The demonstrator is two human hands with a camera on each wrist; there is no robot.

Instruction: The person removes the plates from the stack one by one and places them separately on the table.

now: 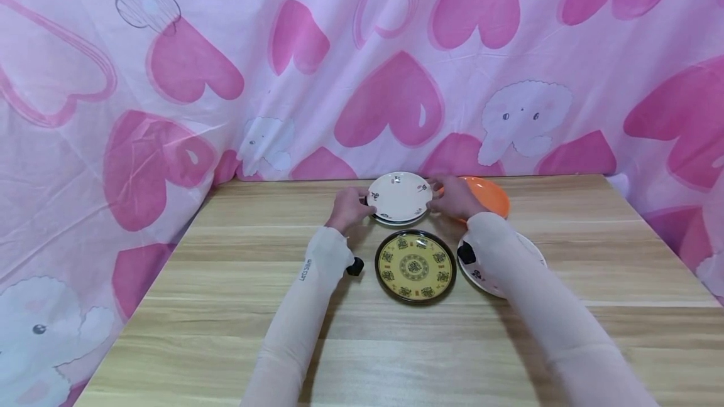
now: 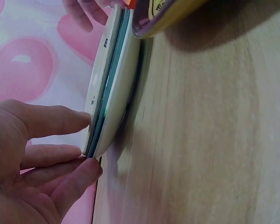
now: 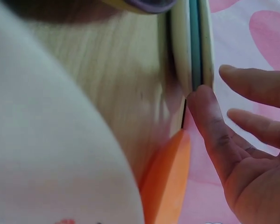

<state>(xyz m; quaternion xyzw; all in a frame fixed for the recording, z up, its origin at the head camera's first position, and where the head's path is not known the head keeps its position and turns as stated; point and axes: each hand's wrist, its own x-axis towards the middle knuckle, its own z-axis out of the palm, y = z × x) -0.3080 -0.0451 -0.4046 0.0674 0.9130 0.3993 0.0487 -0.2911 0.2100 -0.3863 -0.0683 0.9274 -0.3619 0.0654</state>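
Note:
A stack of plates stands at the back middle of the table: a white patterned plate (image 1: 399, 196) on top, a teal-edged plate (image 2: 113, 70) in the middle and a cream plate (image 2: 126, 79) beneath. My left hand (image 1: 349, 207) pinches the stack's left rim, thumb low on the edge and index finger at the top plate. At the right rim, my right hand (image 1: 455, 197) touches the edge with its thumb (image 3: 206, 107), while its other fingers extend loosely, apart from the plates in the right wrist view.
In front of the stack lies a yellow plate with a dark rim (image 1: 415, 267). An orange plate (image 1: 491, 196) sits at the back right, partly behind my right hand. Another white plate (image 1: 532, 250) is partly covered by my right sleeve. A pink heart-print cloth (image 1: 390, 99) hangs behind the table.

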